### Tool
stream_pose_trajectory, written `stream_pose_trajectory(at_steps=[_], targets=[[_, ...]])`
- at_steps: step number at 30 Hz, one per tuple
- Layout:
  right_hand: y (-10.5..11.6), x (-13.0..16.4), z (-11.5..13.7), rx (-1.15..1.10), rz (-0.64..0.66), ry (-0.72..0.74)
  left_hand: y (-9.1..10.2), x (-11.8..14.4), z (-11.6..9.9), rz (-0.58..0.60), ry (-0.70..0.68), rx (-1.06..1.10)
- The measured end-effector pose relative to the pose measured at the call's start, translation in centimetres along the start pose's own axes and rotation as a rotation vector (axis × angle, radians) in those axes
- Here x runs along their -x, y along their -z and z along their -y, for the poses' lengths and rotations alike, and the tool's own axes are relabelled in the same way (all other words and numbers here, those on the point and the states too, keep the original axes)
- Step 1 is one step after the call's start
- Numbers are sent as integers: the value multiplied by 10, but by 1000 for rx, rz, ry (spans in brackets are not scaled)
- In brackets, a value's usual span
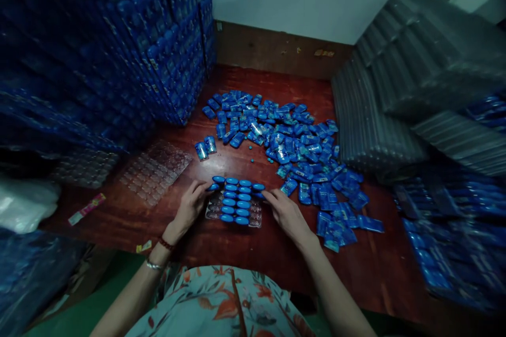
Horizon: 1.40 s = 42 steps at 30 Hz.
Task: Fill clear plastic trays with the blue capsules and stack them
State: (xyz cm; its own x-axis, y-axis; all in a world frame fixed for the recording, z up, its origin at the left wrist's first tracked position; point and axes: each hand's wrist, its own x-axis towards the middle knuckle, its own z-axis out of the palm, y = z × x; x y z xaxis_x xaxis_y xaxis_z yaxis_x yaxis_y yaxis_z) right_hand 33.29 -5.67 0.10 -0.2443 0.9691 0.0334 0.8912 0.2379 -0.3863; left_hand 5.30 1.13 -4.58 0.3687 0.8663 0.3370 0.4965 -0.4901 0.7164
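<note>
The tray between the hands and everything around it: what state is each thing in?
Tray: flat on table, partly filled with blue pieces.
Left hand: open, fingertips at tray's left edge.
Right hand: open, fingertips at tray's right edge.
Blue pile: loose, scattered.
Empty tray: lying flat, unfilled.

No text, brand or number can be read; printing on the small blue plastic packets (300, 150) is too blurred.

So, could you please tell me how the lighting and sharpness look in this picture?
Head view: dim overall, brightest on the tray between the left hand and right hand; the blue stacks at the left edge are dark, smeared and bowed by wide-angle distortion.
</note>
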Motion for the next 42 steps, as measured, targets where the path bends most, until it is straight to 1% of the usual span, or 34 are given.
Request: stream_pose_trajectory(at_steps=[3, 5, 8, 11, 13, 16, 19, 21, 24, 26, 27, 29, 31, 32, 33, 34, 36, 37, 38, 40, 42], targets=[[10, -7, 6, 200, 117, 64, 11, -9, 1, 174, -127, -90], [15, -14, 12, 296, 181, 91, 17, -14, -1, 238, -194, -101], [20, -27, 22, 379, 276, 112, 19, -19, -2, 222, -226, -76], [22, -38, 29, 415, 379, 130, 15, -19, 1, 195, -228, -57], [23, -40, 29, 424, 409, 144, 14, -18, 3, 210, -233, -47], [18, -37, 23, 403, 347, 148, 15, -17, 2, 281, -236, -59], [6, -26, 16, 371, 229, 111, 17, -19, -1, 406, -227, -88], [-5, -17, 12, 359, 141, 64, 17, -18, -2, 430, -215, -90], [-16, -4, 9, 295, 1, -9, 19, -15, 1, 368, -247, -125], [-15, 2, 8, 215, -81, -59, 21, -14, 5, 318, -277, -155], [-12, 2, 7, 169, -115, -88, 22, -17, 8, 268, -264, -155], [-2, -6, 6, 84, -166, -143, 24, -32, 16, 94, -158, -135], [9, -31, 7, 30, -173, -153, 25, -59, 26, -65, 7, -156], [13, -50, 9, 22, -152, -132, 24, -76, 31, -83, 86, -200], [16, -73, 12, 31, -119, -95, 23, -93, 36, -42, 158, -269], [18, -99, 16, 50, -63, -48, 22, -110, 40, 38, 229, -342], [16, -155, 26, 91, 89, 56, 18, -137, 46, 209, 339, -449], [12, -183, 32, 118, 178, 91, 17, -147, 47, 269, 378, -475], [8, -208, 37, 148, 276, 111, 15, -153, 48, 305, 404, -486], [-3, -247, 47, 161, 364, 130, 11, -156, 46, 313, 425, -483], [-13, -270, 53, 152, 420, 138, 9, -151, 43, 298, 425, -479]])
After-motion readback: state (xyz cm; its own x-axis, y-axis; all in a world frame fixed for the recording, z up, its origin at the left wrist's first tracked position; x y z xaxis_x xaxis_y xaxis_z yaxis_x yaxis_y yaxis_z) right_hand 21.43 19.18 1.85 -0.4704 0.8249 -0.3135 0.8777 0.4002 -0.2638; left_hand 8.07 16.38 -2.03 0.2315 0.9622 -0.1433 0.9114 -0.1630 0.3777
